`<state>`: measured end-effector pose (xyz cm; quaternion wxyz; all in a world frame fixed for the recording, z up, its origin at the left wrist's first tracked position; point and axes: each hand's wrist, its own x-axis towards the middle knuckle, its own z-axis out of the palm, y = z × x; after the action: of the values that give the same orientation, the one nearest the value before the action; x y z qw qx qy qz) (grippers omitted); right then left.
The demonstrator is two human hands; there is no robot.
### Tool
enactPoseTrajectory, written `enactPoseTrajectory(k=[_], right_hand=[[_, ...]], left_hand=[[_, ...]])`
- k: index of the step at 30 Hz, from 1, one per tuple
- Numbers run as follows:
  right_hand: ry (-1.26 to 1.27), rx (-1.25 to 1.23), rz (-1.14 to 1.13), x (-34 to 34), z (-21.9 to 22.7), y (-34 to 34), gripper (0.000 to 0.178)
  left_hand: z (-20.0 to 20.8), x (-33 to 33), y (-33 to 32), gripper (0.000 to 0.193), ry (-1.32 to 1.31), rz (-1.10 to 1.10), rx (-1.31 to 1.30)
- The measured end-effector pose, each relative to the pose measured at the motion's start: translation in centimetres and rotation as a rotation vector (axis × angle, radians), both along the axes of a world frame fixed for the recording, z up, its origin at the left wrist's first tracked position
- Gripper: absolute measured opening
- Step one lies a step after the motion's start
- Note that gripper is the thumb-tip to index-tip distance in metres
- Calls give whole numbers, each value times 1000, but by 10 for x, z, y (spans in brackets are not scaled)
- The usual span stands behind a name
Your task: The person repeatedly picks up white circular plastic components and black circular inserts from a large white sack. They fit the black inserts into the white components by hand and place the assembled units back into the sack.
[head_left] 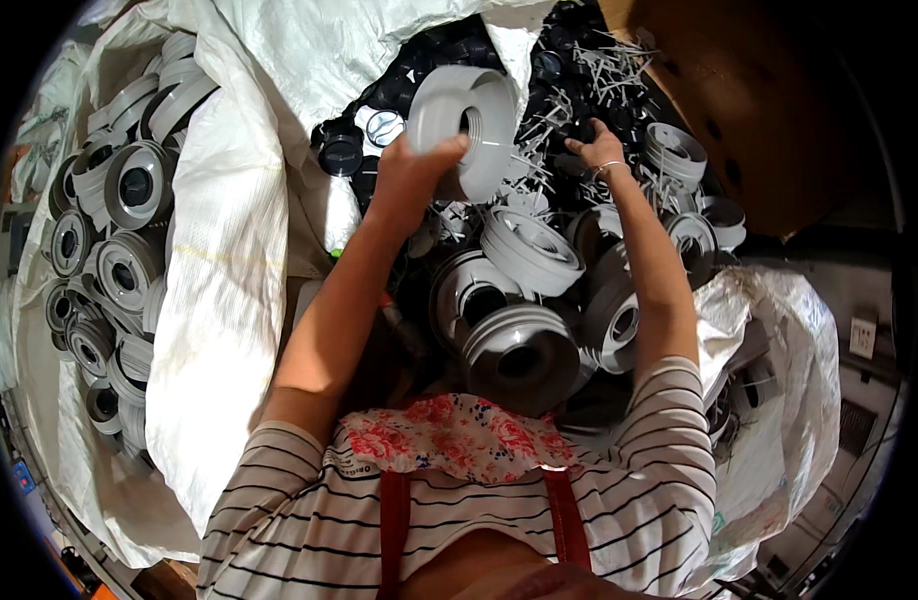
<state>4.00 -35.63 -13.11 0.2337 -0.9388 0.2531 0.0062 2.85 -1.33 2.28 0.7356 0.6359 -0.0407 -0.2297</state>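
My left hand [411, 170] grips a grey round plastic fitting [469, 125] with a threaded centre hole, holding it up above the pile. My right hand [597, 145] reaches further out into a heap of small black caps [569, 75] and thin grey plastic sticks [609, 65]; its fingers are down among them and what they hold is hidden. Below both hands lies a pile of grey ringed fittings [524, 345] with dark centres.
A large white woven sack [219, 290] at the left holds several grey fittings [119, 250] stacked on edge. Another white sack edge [789, 380] is at the right. A brown board [749, 110] stands at the upper right. Black caps [344, 150] lie beside the white sack's fold.
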Motion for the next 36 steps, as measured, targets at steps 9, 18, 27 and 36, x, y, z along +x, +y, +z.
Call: enactPoseTrajectory(k=[9, 18, 27, 36], right_hand=[[33, 195, 182, 31, -21, 39, 81], [-346, 75, 394, -49, 148, 140, 78], [-213, -72, 677, -94, 190, 129, 71], [-306, 263, 379, -98, 175, 127, 58]], left_hand=[[-35, 30, -1, 45, -124, 156, 30], [-8, 0, -24, 27, 239, -240, -518], [-17, -9, -27, 41, 335, -469, -586], [-23, -19, -31, 42, 224, -497, -637]])
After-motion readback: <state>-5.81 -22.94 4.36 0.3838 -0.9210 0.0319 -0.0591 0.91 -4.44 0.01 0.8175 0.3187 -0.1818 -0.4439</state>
